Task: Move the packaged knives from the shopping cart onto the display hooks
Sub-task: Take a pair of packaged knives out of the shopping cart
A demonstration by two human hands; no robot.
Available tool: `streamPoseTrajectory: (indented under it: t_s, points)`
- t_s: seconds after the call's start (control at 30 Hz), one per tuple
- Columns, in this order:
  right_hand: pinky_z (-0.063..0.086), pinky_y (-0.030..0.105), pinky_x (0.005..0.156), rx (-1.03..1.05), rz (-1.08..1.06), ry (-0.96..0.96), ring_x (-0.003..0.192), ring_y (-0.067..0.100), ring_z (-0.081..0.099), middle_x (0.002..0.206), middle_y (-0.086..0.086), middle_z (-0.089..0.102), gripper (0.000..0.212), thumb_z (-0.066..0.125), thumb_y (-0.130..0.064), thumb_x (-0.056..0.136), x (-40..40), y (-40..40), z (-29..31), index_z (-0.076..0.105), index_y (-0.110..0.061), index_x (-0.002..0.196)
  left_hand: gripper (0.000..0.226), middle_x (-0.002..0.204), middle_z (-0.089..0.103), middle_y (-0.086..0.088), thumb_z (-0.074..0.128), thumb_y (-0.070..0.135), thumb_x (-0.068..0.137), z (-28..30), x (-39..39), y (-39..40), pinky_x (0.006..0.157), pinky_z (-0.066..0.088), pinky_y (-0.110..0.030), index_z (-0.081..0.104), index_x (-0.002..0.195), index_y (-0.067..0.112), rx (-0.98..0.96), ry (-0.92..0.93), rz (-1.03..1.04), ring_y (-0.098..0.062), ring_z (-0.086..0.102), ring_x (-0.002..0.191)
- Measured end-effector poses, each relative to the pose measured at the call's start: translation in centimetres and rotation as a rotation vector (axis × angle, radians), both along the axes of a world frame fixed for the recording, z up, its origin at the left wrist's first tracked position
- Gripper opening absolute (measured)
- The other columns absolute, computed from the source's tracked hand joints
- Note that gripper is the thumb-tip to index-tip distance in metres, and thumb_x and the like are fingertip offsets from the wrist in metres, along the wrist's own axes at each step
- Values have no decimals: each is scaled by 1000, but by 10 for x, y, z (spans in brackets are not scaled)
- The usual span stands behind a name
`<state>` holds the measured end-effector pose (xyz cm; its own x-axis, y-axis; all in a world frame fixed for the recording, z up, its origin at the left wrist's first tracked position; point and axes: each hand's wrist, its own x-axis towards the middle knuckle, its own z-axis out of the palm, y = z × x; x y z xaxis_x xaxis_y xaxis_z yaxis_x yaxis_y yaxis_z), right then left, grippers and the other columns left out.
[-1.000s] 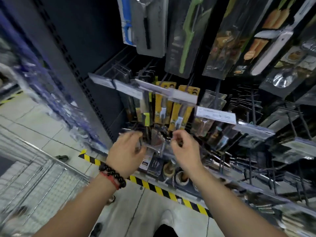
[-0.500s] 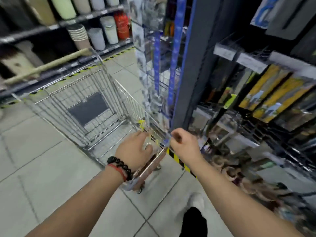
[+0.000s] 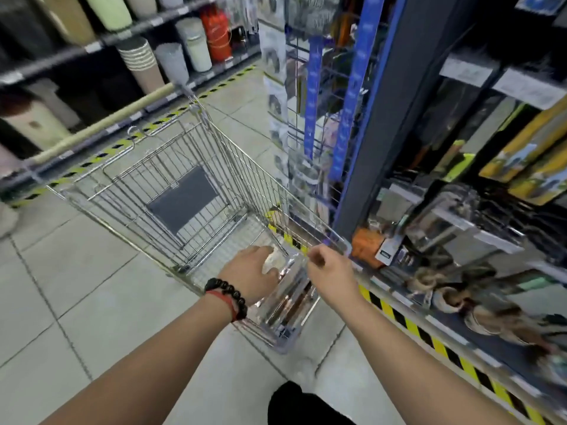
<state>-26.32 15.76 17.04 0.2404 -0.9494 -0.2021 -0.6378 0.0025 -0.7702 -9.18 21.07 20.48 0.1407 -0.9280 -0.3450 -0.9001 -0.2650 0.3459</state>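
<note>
Since the shelf view, both hands swung back over the shopping cart (image 3: 171,167). Left hand (image 3: 250,276) curls round the clear knife pack (image 3: 288,299); right hand (image 3: 329,273) pinches its top, and that slick, blurred plastic could slip and drop

Pale tiled floor (image 3: 76,302) w/ yellow-black hazard tape (image 3: 429,342) along shelf base. Far shelf: tall plastic bins, incl. a red-orange bin (image 3: 216,33) beside a cream bin (image 3: 198,46). Blue wire rack (image 3: 313,96) nr dark grey upright post (image 3: 389,118).
</note>
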Motion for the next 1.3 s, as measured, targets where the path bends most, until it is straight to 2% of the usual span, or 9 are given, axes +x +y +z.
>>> streamPoseTrajectory:
  t_s: [0.23,0.4,0.57,0.73,0.83,0.93,1.07,1.13,1.3]
  points:
    - [46,28,74,148,-64,-77,86,14,60,92,-8,62,15,59,-18,87,44,-34,-43,63,-20,102,51,145,43,-3,44,39,96,-35,41,-53,102,40,-34,35,144,25,144,37,-34,-21,45,128]
    - [46,28,66,241,-222,-34,72,16,58,75,-11,60,8,57,-18,89,52,-35,-80,60,-25,86,52,148,41,-6,47,36,96,-79,67,-83,106,35,-33,35,145,22,275,149,-43,-23,43,132]
    - [49,28,69,442,-307,26,78,18,65,85,-4,67,8,56,-20,88,81,-28,-137,62,-25,88,57,152,40,-6,46,40,96,-160,89,-116,113,34,-37,33,148,23,430,267,-37,-25,42,135]
    - [56,25,71,630,-500,48,72,10,63,87,-4,67,8,57,-23,92,114,-23,-202,63,-18,96,53,139,52,-8,47,32,96,-257,105,-146,104,42,-31,35,147,22,602,323,6,-27,54,120]
    - [43,18,53,716,-586,71,59,5,55,73,-9,60,11,59,-29,93,133,-25,-245,56,-25,83,56,151,39,-11,47,31,98,-314,109,-155,111,32,-31,31,149,15,680,306,7,-27,42,135]
    - [49,29,63,823,-677,41,67,17,61,79,0,63,19,60,-38,91,153,-28,-285,53,-22,85,54,155,32,-12,43,32,101,-360,104,-153,112,31,-37,28,150,12,726,301,67,-29,36,139]
    - [42,25,53,772,-603,349,70,18,60,78,-4,57,36,52,-51,92,173,-37,-323,49,-23,114,37,111,61,-11,46,35,98,-406,88,-144,84,47,-36,46,128,15,742,332,167,-29,59,100]
    - [47,27,52,732,-608,415,68,18,61,79,-2,61,29,49,-42,96,174,-41,-338,52,-18,112,36,99,67,-2,45,44,92,-429,79,-141,86,49,-35,57,116,18,702,278,164,-24,62,92]
    - [55,33,63,772,-670,220,73,21,65,85,5,65,12,49,-26,96,163,-39,-353,56,-16,96,28,85,70,-2,69,37,79,-442,74,-143,80,58,-39,63,100,19,683,286,279,-22,68,80]
